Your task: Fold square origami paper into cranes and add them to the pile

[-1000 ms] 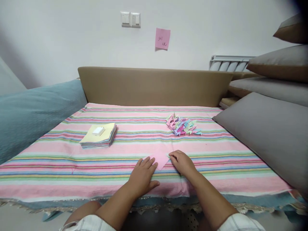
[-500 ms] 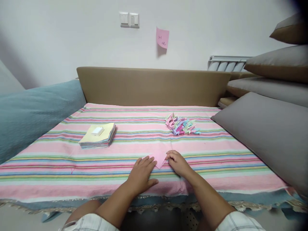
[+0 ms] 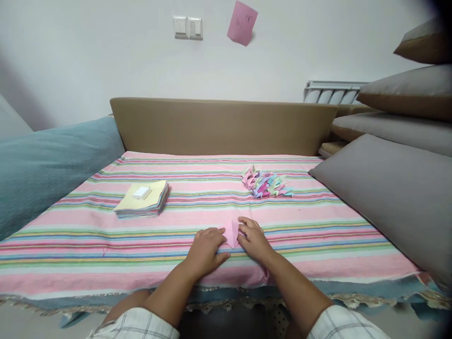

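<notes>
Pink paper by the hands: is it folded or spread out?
Folded: the pink paper shows a crease running down to its near point.

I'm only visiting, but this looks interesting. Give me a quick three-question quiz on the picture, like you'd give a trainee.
1. True or false: the small white box sits on top of the paper stack.

2. Which of these lies between the left hand and the right hand?
A) a light switch
B) the folded pink paper
C) a grey cushion

3. Short answer: which hand is nearer the colourful origami pile?

Key: 1. True. 2. B. 3. The right hand.
</notes>
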### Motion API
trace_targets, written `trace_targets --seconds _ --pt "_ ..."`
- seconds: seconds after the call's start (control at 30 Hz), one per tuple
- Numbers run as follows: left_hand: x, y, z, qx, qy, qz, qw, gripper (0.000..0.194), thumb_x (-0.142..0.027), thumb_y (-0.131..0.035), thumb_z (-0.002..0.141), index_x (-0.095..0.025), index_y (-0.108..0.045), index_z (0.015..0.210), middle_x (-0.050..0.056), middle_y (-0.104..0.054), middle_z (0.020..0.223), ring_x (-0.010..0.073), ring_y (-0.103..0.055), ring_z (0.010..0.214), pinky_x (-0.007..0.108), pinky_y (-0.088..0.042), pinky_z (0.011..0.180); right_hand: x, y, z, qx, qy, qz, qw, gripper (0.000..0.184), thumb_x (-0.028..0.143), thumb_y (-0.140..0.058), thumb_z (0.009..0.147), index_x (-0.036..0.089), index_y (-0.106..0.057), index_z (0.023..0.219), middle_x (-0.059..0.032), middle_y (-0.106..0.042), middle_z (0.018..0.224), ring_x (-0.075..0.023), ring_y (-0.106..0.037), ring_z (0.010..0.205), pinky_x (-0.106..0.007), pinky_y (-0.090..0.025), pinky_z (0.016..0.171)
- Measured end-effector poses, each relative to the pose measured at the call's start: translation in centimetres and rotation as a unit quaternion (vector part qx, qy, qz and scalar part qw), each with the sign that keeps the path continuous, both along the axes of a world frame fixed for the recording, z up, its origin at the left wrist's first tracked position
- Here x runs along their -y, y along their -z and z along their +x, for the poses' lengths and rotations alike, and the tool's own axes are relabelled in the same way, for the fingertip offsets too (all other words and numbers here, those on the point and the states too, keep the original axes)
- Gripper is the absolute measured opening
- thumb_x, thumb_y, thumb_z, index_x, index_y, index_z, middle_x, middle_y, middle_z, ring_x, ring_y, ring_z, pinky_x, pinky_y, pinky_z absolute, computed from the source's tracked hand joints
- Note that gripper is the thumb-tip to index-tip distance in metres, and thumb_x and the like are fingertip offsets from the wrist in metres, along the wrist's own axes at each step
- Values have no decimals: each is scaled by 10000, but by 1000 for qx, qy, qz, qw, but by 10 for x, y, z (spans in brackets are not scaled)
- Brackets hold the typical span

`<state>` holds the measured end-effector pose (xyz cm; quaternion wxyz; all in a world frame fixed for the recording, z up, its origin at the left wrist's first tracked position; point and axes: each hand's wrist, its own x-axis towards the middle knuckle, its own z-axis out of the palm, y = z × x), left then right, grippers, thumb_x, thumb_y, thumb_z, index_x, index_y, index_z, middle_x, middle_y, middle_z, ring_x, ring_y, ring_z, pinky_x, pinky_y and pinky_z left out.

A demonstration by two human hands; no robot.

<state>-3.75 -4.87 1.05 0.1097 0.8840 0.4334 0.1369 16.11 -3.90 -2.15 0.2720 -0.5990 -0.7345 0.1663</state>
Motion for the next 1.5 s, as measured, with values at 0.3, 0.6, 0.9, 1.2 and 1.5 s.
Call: trace_targets --seconds 0.3,0.6,0.9,1.2,1.5 --pt "-6 1 0 29 -1 -16 999 273 -342 -638 745 -257 -629 1004 25 -569 1272 245 -489 1146 418 -353 941 1 -1 -6 -31 28 0 999 132 216 -522 765 214 -650 796 -59 -489 1289 -252 -413 1172 -446 -338 940" --pt "-11 2 1 42 -1 -4 999 168 -301 -572 806 -263 -658 945 6 -627 1190 219 -539 1062 389 -387 893 1 0 -8 -32 -1 28 999 257 222 -525 762 230 -654 984 -72 -477 1293 -261 -409 1174 -454 -332 943" --pt "-15 5 2 40 19 28 999 231 -264 -531 833 -262 -650 1030 21 -642 1161 211 -561 1012 390 -411 888 -1 3 -11 -28 -9 52 998 267 164 -496 732 214 -658 938 -76 -480 1281 -261 -416 1156 -442 -347 933" --pt "-22 11 0 70 9 24 997 185 -247 -567 798 -240 -661 957 31 -651 1141 215 -580 1010 385 -429 888 -2 2 -12 -30 -22 101 994 230 209 -511 752 205 -647 937 -85 -506 1224 -250 -429 1114 -408 -355 911" --pt "-24 14 1 78 1 28 997 227 -293 -658 735 -233 -675 954 47 -670 1092 227 -588 1018 381 -432 903 0 -7 -14 26 -40 130 990 146 218 -513 783 228 -631 868 -32 -641 957 -203 -513 913 -376 -293 859"
